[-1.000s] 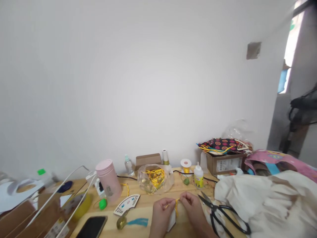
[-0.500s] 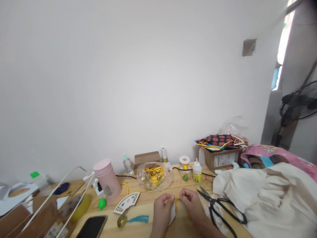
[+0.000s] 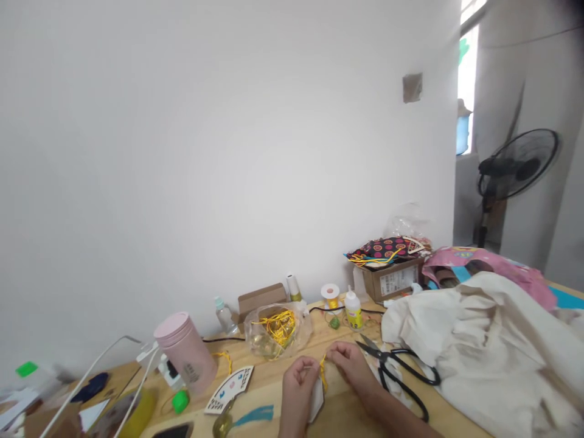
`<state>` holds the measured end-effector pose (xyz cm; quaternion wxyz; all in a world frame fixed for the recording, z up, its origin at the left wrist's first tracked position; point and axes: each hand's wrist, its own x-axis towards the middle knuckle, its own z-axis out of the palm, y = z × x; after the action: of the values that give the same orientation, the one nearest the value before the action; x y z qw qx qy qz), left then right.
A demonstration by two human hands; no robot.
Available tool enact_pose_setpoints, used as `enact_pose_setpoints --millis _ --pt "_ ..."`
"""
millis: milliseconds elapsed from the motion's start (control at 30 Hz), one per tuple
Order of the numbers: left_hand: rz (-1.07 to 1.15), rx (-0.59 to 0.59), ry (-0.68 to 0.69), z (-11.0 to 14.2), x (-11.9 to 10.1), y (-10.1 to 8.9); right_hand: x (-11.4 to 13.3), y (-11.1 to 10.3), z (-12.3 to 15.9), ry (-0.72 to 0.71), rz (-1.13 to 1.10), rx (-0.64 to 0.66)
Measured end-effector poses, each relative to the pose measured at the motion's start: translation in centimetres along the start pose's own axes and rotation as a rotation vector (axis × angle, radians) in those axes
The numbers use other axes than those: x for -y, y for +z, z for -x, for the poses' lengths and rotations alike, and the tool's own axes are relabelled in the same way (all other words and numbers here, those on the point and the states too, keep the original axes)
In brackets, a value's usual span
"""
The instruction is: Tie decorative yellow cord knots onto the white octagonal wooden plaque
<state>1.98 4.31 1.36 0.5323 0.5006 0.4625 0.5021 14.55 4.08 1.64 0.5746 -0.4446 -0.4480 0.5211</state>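
While both bare hands meet over the pale wooden desk point(image 3: 262, 382), a thin, bright yellow cord point(image 3: 323, 372) runs between them, just beside a flat white piece with a dark edge point(image 3: 316, 403). The left hand point(image 3: 296, 389) is closed, its thumb and forefinger together by the cord, with the white piece partly hidden under it; whether the fingers grip that piece or only rest against it, I cannot tell. The right hand point(image 3: 350, 363) closes its fingertips on the cord near its upper end. For good control, the pinch should sit close to the part being worked, with light, even tension so that the strand neither twists nor slips; the white piece would be best steadied flat, since a tug could tilt it. Loose strands hanging below could snag, so they are better drawn aside. Beside the right forearm lie large black-handled metal scissors point(image 3: 384, 355), whose blades call for care with the wrist. Farther back are a crumpled clear plastic bag point(image 3: 301, 334) of yellow cords, a white-and-yellow glue bottle point(image 3: 353, 311) and a white spool of yellow thread point(image 3: 330, 293).
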Motion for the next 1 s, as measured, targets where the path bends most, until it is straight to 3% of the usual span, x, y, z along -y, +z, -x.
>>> enact_pose_setpoints --millis 233,600,1000 --pt "-0.057 0.020 -0.012 -0.42 0.06 -0.49 0.12 0.11 -0.16 -0.020 -0.013 0.031" --pt "-0.179 0.050 0.028 -0.61 0.64 -0.37 -0.53 0.11 -0.24 0.114 -0.181 0.037" --pt "-0.054 0.034 -0.013 -0.79 0.98 -0.85 0.05 -0.20 -0.21 0.090 -0.097 0.017"
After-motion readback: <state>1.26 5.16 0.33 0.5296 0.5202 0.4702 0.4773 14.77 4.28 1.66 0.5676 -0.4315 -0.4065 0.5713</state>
